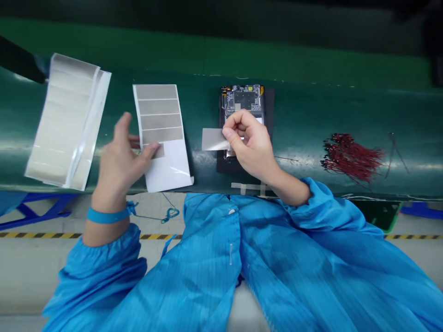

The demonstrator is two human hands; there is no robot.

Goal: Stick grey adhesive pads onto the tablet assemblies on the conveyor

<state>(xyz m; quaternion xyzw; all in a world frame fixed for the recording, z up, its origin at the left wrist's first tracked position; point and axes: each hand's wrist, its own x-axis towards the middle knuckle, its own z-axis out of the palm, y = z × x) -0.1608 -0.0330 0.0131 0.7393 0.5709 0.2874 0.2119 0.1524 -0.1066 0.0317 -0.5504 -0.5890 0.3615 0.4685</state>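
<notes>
Grey sticker over the open phone

My right hand (251, 145) pinches a grey sticker (214, 139) just over the open phone (244, 103) on the green belt (311, 120). My left hand (119, 159) lies loose on the sticker sheet (161, 133) — fingers spread, gripping nothing. The sticker could go on crooked if my pinch slips. No boxes here — just red wires (351, 157) lying loose.

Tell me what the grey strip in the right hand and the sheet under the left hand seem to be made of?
The grey strip, pinched by the right hand, looks like thin matte film or foil: flat, dull, paper-thin. The sheet under the left hand seems to be glossy white backing paper carrying similar grey strips; its bare lower part reflects light.
</notes>
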